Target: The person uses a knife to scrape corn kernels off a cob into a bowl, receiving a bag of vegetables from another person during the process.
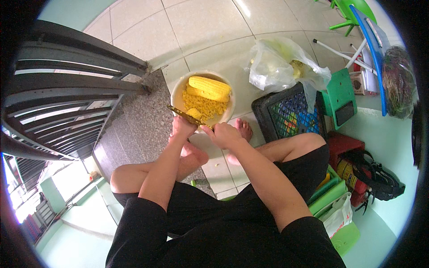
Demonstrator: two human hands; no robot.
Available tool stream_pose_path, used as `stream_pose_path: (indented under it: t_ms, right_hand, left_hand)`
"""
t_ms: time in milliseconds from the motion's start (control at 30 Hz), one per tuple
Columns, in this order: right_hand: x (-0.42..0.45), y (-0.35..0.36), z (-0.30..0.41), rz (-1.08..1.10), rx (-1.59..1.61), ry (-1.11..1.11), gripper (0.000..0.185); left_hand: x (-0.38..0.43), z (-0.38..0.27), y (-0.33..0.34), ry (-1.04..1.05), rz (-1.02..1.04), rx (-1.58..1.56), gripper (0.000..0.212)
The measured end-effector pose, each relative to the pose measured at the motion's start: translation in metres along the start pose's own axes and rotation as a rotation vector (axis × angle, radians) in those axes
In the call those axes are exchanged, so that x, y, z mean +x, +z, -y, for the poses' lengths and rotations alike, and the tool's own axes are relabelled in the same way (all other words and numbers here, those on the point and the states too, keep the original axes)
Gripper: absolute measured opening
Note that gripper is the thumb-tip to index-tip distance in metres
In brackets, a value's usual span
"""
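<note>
My right hand (226, 134) is closed around the handle of a knife (185, 115), whose blade is speckled with yellow bits and slants up to the left. Just under the blade, my left hand (183, 127) grips a corn cob (193, 113). Only the cob's yellow end shows past the blade; the rest is hidden by the hand and knife. Both hands are over the near rim of a white bowl (173, 97). Inside it, whole ears of corn (209, 88) lie on a layer of loose cut kernels (204, 104).
Right of the bowl, a translucent plastic bag (273, 72) sits behind a black plastic crate (263, 110). A dark metal railing (80, 85) stands at left. Bare feet (244, 130) are close to the bowl. A fire extinguisher (347, 172) and green chair (360, 10) are at right.
</note>
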State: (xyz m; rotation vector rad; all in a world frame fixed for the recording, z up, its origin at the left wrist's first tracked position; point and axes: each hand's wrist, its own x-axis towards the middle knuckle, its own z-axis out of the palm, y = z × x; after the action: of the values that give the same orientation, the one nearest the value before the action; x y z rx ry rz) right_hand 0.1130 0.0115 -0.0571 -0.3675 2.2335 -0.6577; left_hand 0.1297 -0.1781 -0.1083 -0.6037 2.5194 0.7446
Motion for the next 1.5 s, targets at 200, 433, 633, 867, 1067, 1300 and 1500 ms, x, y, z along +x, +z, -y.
stream_pose_path:
  t_ms: [200, 433, 633, 867, 1067, 1300, 1500]
  right_hand:
    - [0.003, 0.009, 0.009, -0.010, -0.074, 0.008, 0.081]
    - [0.029, 0.009, 0.013, -0.137, -0.015, -0.060, 0.081]
    - [0.030, 0.014, 0.019, -0.159, -0.021, -0.006, 0.074]
    - [0.030, 0.020, -0.006, -0.102, -0.028, -0.010, 0.079]
    - [0.017, 0.010, 0.015, -0.025, 0.038, 0.116, 0.078]
    - [0.056, 0.017, 0.010, -0.011, 0.127, 0.090, 0.082]
    - [0.016, 0.027, 0.005, 0.038, 0.143, 0.201, 0.080]
  left_hand:
    - [-0.005, -0.009, -0.007, -0.085, -0.018, -0.119, 0.043]
    - [-0.004, -0.017, 0.000, -0.109, 0.009, -0.025, 0.035]
    - [-0.012, -0.028, -0.010, -0.151, 0.093, 0.016, 0.037]
    - [-0.006, -0.029, -0.006, -0.144, 0.120, 0.098, 0.035]
    - [-0.003, -0.008, -0.001, -0.150, 0.104, 0.091, 0.039]
    - [0.003, -0.018, 0.000, -0.063, 0.060, 0.163, 0.041]
    - [0.006, -0.001, -0.010, -0.099, 0.093, 0.044, 0.047]
